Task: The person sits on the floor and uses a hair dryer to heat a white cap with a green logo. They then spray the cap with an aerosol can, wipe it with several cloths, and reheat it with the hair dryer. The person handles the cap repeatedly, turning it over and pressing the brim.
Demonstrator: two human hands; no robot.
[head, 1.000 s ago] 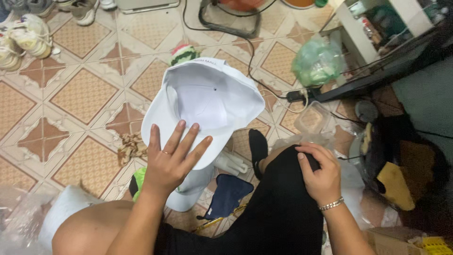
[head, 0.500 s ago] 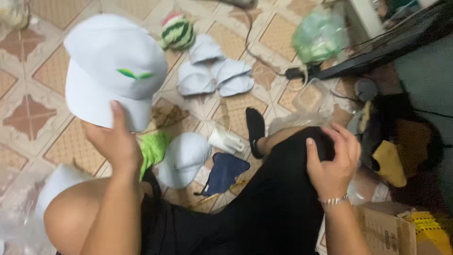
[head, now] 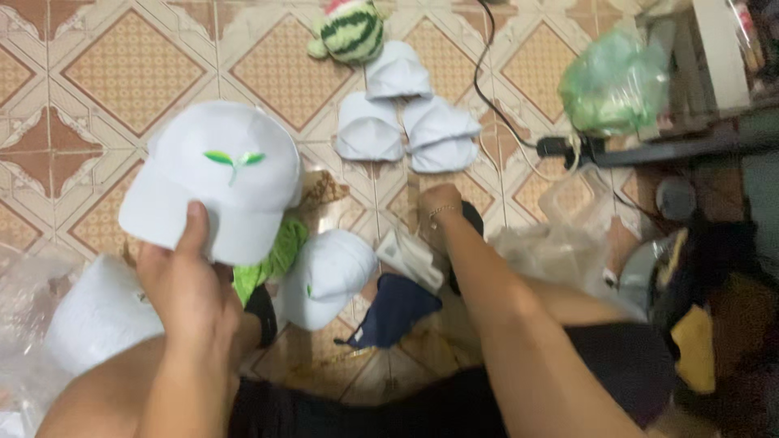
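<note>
Tiled floor beyond held white cap

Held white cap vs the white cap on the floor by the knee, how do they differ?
The held cap is up off the tiles in the left hand, gripped at its brim; the floor cap lies untouched on the floor. The held cap shows its green sprout logo full on; the floor cap shows only a small green mark. Both are white.

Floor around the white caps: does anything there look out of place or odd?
Among the white caps lies a watermelon-striped plush toy, unlike everything else there. A dark blue cloth lies crumpled by another cap. The left hand holds a cap upright, undamaged.
</note>
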